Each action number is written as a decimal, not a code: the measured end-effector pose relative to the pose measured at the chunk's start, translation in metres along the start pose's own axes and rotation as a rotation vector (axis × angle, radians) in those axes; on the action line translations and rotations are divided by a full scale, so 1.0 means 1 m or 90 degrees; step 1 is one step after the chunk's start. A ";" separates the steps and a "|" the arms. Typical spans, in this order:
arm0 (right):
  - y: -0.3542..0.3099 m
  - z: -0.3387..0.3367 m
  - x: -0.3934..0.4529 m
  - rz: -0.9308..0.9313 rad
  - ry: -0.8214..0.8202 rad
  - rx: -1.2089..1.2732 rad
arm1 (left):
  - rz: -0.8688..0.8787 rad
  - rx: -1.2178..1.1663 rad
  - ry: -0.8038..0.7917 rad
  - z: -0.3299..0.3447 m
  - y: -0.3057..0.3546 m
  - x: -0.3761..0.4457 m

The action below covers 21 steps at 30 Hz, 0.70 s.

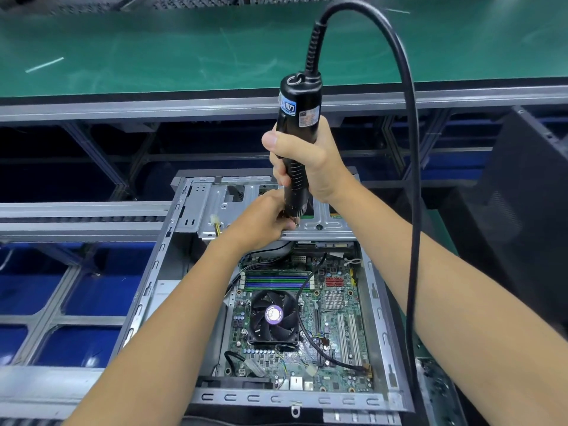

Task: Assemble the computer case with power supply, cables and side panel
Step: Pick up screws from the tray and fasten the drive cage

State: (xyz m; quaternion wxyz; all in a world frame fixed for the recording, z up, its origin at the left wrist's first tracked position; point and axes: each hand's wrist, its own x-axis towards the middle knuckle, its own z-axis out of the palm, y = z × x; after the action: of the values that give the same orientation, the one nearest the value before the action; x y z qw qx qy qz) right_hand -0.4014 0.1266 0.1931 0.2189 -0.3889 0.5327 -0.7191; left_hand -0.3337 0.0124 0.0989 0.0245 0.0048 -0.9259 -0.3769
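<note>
The grey sheet-metal computer case (376, 305) lies open, its green circuit board and black round fan (274, 316) showing. The right hand (310, 158) wraps a smooth black electric screwdriver (296, 146) (corded, held upright); the left hand (264, 222) fingers pinch together at its tip on the metal bracket (325, 230).

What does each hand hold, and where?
Right hand grips the screwdriver at mid-body. Left hand pinches near its tip; what it pinches is hidden.
</note>
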 end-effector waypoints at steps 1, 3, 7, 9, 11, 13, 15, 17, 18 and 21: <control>-0.001 0.000 0.000 0.000 0.010 -0.007 | 0.003 -0.007 0.005 -0.001 0.001 -0.001; -0.001 -0.001 0.000 -0.004 0.040 -0.023 | -0.005 -0.022 0.015 -0.003 0.002 -0.002; -0.001 -0.003 0.000 -0.022 0.108 -0.040 | -0.026 -0.038 0.015 -0.005 0.003 -0.002; 0.001 0.000 0.001 -0.030 0.134 -0.036 | -0.033 -0.040 0.018 -0.005 0.005 -0.002; 0.002 0.004 0.000 -0.046 0.150 -0.047 | -0.043 -0.068 0.023 -0.006 0.006 -0.003; 0.004 0.008 0.000 -0.060 0.154 -0.070 | -0.049 -0.096 0.029 -0.006 0.008 -0.005; 0.004 0.010 0.000 -0.069 0.154 -0.098 | -0.050 -0.124 0.034 -0.007 0.008 -0.007; 0.003 0.011 0.000 -0.066 0.158 -0.108 | -0.055 -0.141 0.034 -0.008 0.009 -0.009; 0.003 0.010 0.001 -0.063 0.161 -0.107 | -0.059 -0.141 0.034 -0.009 0.009 -0.009; 0.001 0.008 0.001 -0.058 0.174 -0.109 | -0.057 -0.134 0.041 -0.011 0.008 -0.008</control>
State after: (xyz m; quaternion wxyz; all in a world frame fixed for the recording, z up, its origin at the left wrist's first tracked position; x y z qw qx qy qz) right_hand -0.3957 0.1209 0.1931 0.0776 -0.3284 0.5984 -0.7267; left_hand -0.3247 0.0112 0.1121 0.0379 0.0561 -0.8786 -0.4727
